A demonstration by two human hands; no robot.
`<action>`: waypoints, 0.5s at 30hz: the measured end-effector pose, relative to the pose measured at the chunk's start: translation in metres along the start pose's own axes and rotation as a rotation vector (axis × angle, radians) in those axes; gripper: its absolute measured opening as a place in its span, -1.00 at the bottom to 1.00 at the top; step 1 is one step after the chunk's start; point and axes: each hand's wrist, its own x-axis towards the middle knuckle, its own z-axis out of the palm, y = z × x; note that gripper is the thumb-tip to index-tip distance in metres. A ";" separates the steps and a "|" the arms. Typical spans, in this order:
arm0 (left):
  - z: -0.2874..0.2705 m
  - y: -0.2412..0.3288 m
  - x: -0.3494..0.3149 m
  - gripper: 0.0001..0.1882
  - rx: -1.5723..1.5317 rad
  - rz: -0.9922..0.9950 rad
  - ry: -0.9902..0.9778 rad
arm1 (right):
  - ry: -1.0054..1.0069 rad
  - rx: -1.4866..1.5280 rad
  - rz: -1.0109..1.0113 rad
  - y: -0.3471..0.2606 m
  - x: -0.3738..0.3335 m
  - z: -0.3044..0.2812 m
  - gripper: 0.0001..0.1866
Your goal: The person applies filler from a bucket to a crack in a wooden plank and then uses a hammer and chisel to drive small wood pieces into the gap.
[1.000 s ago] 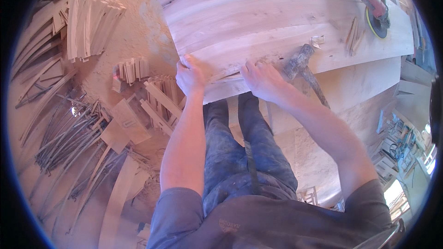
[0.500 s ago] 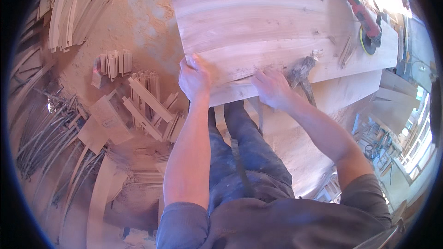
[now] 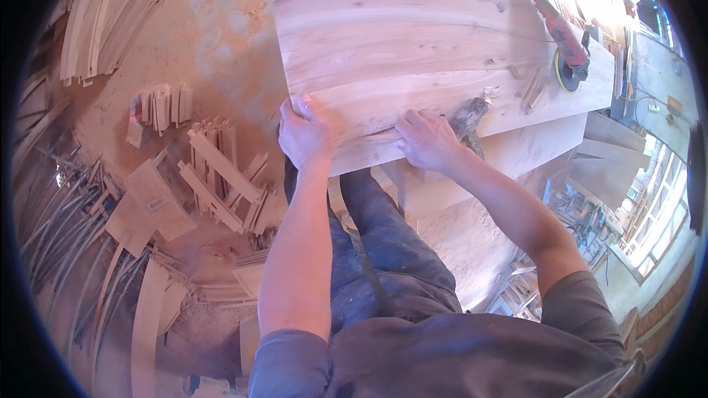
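A wide pale wooden board (image 3: 398, 37) lies in front of me, with darker grain and small knots. At its near left corner my left hand (image 3: 305, 131) is closed on the edge, thumb on top. My right hand (image 3: 428, 140) rests at the near edge, fingers curled and pressed together; what they pinch is hidden. Between my hands runs a long split with a thin raised strip of wood (image 3: 365, 138). Just right of my right hand lies a grey, rough hammer-like tool (image 3: 467, 119), its lower part hanging past the board's edge.
A red angle grinder (image 3: 564, 40) with a yellow-rimmed disc and a cord lies at the board's right. Loose slivers (image 3: 535, 90) are near it. Stacked wood strips (image 3: 107, 22), cut pieces (image 3: 225, 173) and thin rods (image 3: 70, 258) cover the dusty floor at left.
The view has shifted slightly, so the grinder and floor piles appear farther left. Both hands keep nearly the same places at the board's near edge.
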 end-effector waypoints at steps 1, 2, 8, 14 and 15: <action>0.001 0.001 0.001 -0.47 -0.012 0.001 0.024 | -0.016 0.009 0.039 0.002 -0.003 -0.002 -0.75; 0.002 -0.001 0.002 -0.49 -0.017 0.005 0.044 | 0.007 0.083 0.090 0.002 -0.010 -0.002 -0.75; 0.012 0.011 -0.051 -0.54 -0.022 0.770 0.103 | 0.537 0.193 0.282 0.036 -0.076 0.019 -0.60; 0.068 0.061 -0.106 -0.76 0.267 0.918 -0.458 | 0.675 0.215 0.532 0.072 -0.100 0.029 -0.35; 0.073 0.061 -0.110 -0.85 0.356 0.905 -0.451 | 0.713 0.272 0.530 0.077 -0.101 0.031 -0.32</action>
